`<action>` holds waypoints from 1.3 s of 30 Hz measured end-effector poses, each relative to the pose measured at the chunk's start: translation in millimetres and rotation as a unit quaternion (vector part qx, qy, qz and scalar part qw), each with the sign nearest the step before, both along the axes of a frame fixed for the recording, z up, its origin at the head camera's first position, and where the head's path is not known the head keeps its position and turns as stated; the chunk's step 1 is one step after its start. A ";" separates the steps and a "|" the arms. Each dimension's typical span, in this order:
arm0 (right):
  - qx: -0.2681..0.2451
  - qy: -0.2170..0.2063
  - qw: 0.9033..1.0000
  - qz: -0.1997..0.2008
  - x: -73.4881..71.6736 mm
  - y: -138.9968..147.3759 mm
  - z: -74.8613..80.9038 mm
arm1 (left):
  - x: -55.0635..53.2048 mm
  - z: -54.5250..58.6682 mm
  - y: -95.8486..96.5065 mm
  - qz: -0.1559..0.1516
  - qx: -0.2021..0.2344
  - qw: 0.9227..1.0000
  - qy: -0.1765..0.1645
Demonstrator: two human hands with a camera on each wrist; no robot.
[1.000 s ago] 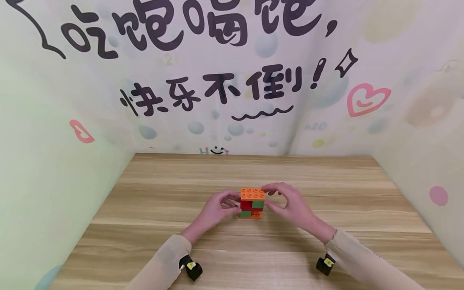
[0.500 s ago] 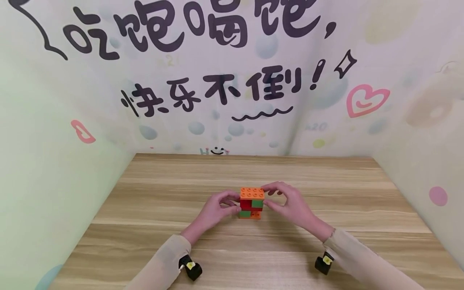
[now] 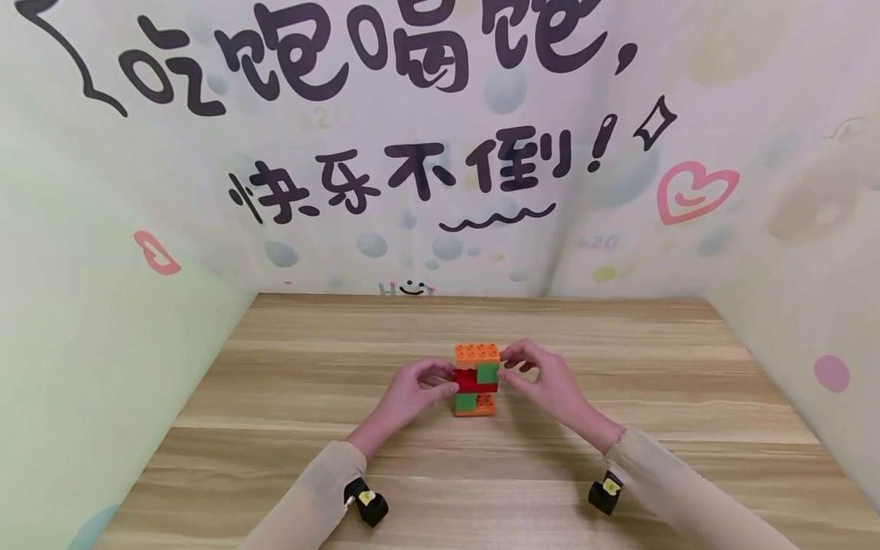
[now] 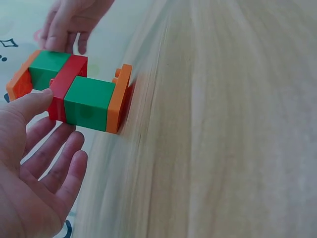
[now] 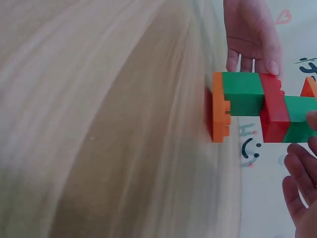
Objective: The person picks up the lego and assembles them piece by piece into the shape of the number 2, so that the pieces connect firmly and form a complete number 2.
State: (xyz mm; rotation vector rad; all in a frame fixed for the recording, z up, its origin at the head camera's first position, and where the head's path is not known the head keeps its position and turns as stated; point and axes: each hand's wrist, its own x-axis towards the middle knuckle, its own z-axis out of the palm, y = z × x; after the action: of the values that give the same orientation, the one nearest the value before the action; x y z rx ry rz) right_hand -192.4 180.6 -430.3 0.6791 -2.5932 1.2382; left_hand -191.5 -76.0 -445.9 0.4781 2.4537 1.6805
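A small upright stack of toy building bricks stands mid-table in the head view. From the bottom come an orange plate [image 3: 485,409], a lower green brick [image 4: 89,101], a red brick [image 5: 275,106], an upper green brick [image 3: 487,373] and a top orange plate [image 3: 477,354]. The green bricks sit at opposite ends of the red one, leaving gaps beside them. My left hand [image 3: 411,393] pinches the red brick's left end, thumb in front and fingers behind. On the other side, my right hand [image 3: 555,388] holds the upper green brick, its thumb against the right end.
The wood-grain table [image 3: 309,344] carries the stack. A white printed wall sheet [image 3: 412,252] rises behind the table, with further sheets along both sides. Small black devices [image 3: 367,503] are strapped at the wrists.
The stack's upper part has moved up in the head view while the bottom plate stays put, and wider gaps show between the bricks. My right hand has risen slightly with it.
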 end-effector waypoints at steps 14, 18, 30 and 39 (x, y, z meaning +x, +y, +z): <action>-0.009 -0.045 0.998 0.037 -2.2 -2.0 -18.7 | -6.3 -5.1 0.7 0.020 0.000 1.000 -0.017; -0.004 -0.043 0.998 0.034 -3.7 -2.2 -19.3 | -6.8 -5.4 2.5 0.031 0.005 0.999 -0.020; -0.008 -0.018 0.999 0.037 -7.2 -1.6 -21.6 | -8.4 -2.4 5.2 0.035 -0.004 0.999 -0.006; -0.009 -0.041 0.999 0.030 -12.4 0.4 -21.6 | -13.1 -5.0 7.3 0.039 -0.005 0.999 0.006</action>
State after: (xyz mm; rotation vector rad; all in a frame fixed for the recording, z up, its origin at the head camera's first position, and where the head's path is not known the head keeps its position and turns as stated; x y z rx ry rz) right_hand -204.8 180.9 -451.9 0.7215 -2.6425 1.3333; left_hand -204.6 -68.6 -450.9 0.3959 2.5192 1.6975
